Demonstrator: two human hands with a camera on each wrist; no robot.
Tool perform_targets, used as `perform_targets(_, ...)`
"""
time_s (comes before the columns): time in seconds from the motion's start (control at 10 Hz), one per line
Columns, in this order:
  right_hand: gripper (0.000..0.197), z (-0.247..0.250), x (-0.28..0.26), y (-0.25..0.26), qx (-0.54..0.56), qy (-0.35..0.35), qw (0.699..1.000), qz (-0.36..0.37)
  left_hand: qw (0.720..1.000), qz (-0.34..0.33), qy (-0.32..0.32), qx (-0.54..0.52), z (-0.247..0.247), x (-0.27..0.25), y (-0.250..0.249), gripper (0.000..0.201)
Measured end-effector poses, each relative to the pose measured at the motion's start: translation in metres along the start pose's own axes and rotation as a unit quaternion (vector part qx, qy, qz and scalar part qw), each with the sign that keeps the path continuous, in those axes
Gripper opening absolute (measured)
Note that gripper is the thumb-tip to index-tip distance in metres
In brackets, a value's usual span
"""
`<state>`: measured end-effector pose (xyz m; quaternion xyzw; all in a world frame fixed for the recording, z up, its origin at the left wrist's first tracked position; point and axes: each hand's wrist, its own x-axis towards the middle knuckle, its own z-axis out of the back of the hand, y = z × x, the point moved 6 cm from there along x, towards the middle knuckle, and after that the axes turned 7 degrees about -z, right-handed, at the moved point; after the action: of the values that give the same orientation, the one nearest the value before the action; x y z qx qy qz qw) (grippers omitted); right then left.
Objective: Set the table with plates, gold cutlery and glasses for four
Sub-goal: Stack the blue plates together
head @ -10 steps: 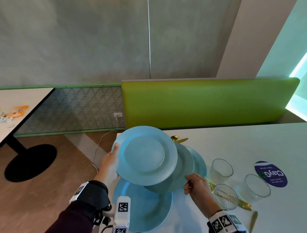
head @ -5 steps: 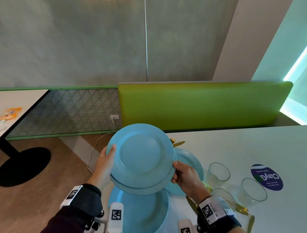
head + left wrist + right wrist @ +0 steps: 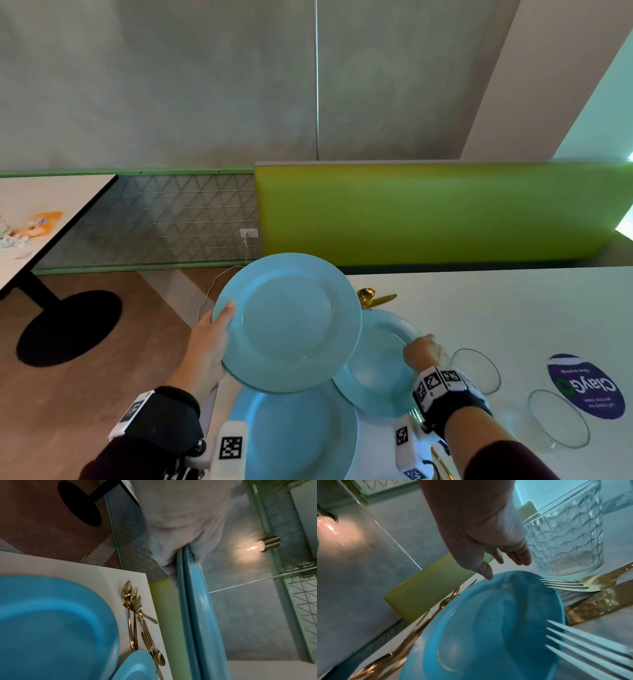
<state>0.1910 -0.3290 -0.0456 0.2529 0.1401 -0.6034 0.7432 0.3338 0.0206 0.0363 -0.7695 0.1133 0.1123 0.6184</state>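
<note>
Glossy blue plates [image 3: 291,322], shiny gold metal cutlery [image 3: 133,616], textured glass [image 3: 565,536].

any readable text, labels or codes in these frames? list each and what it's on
"ClayG": white letters, upside down from the head view, on the round purple sticker on the white table; the last character is a green ring, possibly part of the logo.
Smaller lines on the same sticker: too small to read.
Black-and-white square marker codes on the left wrist band, the right wrist band and the wrist camera mounts: patterns only, no letters.
Nothing else is legible.
</note>
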Motion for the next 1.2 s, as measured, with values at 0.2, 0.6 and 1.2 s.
perform_targets(0.2, 0.046, -0.010, 0.007, -0.001, -0.019, 0.015, 0.999, -0.045, 1.000, 0.004, -0.007, -0.009, 0.004, 0.005, 0.007, 0.030)
perform_targets(0.6, 0.056, -0.013, -0.006, 0.003, 0.044, 0.022, 0.999, -0.015, 1.000, 0.010, -0.009, -0.019, 0.018, 0.004, 0.008, 0.027)
perform_targets(1.2, 0.038, 0.056, -0.051, 0.012, 0.335, 0.024, 0.936, 0.101, 0.998, 0.016, 0.023, -0.050, -0.005, -0.016, 0.002, 0.026)
